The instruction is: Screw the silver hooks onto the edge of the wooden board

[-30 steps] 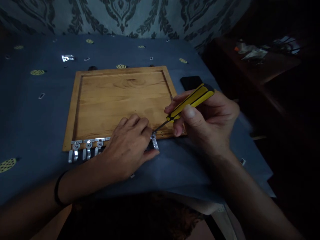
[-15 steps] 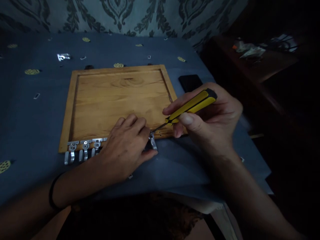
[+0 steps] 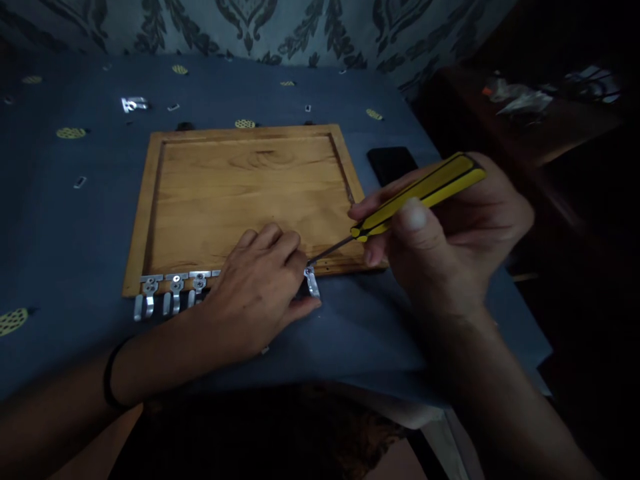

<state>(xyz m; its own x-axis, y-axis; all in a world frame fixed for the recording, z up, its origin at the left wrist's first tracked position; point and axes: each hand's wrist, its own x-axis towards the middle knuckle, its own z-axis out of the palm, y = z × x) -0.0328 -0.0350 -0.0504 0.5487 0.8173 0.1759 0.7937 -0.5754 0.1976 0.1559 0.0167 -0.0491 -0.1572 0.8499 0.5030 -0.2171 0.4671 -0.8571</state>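
A framed wooden board (image 3: 240,187) lies on the blue cloth with a row of metal hooks along its near edge. Several hooks, such as one metal hook (image 3: 176,293), show at the left. My left hand (image 3: 260,287) is curled over the near edge, its fingers and thumb closed about the rightmost hook (image 3: 313,283); its fingertips are partly hidden. My right hand (image 3: 450,233) grips a yellow and black screwdriver (image 3: 420,197), tilted down to the left. The screwdriver's tip meets the top of that hook, beside my left fingers. Whether a screw sits there is too small to tell.
A loose metal hook (image 3: 135,104) lies on the tablecloth (image 3: 105,220) at the back left. Right of the board is a black flat object (image 3: 393,165), like a phone. A brown surface (image 3: 540,140) at the right bears a crumpled plastic bag (image 3: 523,97).
The view has shifted slightly. My right hand has drawn back to the right and turned the screwdriver, so more of its shaft shows. My left hand keeps its place at the hook.
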